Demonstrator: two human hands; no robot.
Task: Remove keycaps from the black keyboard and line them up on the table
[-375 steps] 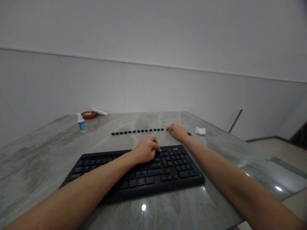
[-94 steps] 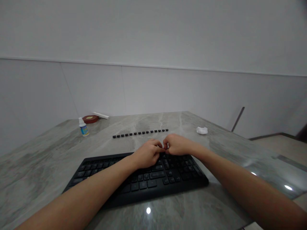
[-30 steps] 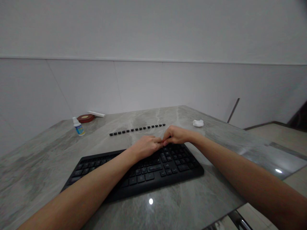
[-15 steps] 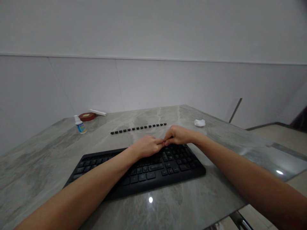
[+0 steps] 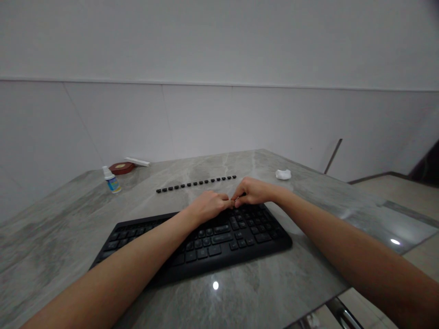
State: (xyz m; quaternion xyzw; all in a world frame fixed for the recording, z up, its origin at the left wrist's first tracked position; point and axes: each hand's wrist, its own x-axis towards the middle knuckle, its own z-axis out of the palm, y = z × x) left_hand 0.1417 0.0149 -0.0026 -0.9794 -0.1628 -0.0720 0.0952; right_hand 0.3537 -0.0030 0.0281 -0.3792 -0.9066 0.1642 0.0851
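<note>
A black keyboard [image 5: 219, 258] lies at a slant on the grey marbled table, partly covered by my forearms. Over its far edge, right of the middle, my left hand [image 5: 211, 205] and my right hand [image 5: 251, 192] meet at the fingertips. Both are closed in a pinch; whatever sits between the fingers is too small and hidden to name. Beyond the keyboard, a row of small black keycaps [image 5: 195, 183] stretches across the table, its right end just past my right hand.
At the back left stand a spray bottle [image 5: 111, 180] with a blue label, a dark red box [image 5: 121, 168] and a white flat strip [image 5: 137, 161]. A crumpled white tissue [image 5: 283, 174] lies to the right. Behind the table [image 5: 254, 292] rises a pale wall [image 5: 202, 119].
The view has shifted slightly. My fingertips have shifted a little at the keyboard's far edge, with a small gap now showing between them. The keycap row looks the same.
</note>
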